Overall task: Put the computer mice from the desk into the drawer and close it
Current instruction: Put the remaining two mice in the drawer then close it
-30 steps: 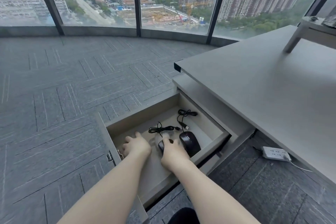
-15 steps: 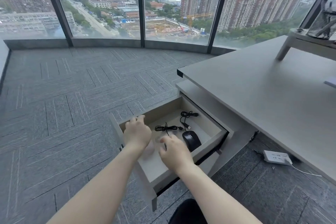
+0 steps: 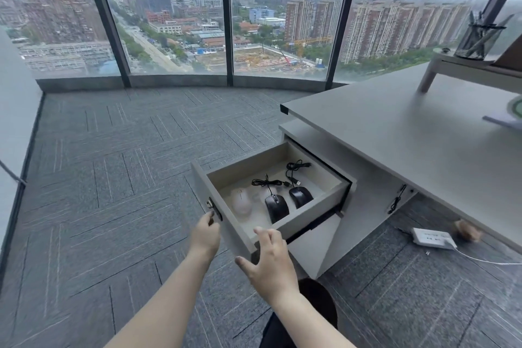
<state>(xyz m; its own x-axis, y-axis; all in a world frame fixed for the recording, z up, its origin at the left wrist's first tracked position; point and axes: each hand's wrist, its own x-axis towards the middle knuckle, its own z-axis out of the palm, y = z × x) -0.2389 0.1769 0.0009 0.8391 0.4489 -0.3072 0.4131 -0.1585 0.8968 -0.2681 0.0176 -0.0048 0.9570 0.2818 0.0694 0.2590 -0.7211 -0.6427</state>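
The grey drawer [image 3: 310,216] stands pulled out from the cabinet under the desk [image 3: 395,133]. Inside lie a white mouse [image 3: 242,200], a black wired mouse [image 3: 276,207] in the middle and a second black wired mouse [image 3: 300,196] to its right, their cables bundled behind them. My left hand [image 3: 204,236] rests against the drawer's front panel near the lock. My right hand [image 3: 268,258] is spread open at the front panel's lower corner, touching it. Neither hand holds a mouse.
A white power strip [image 3: 432,238] with its cable lies on the carpet under the desk. A mesh pen cup [image 3: 477,39] stands on a riser at the desk's far right. Glass windows line the far wall. Carpeted floor stretches to the left.
Both hands have come out of the drawer and moved to its front panel. The mice stay inside. The camera has risen and pulled back.
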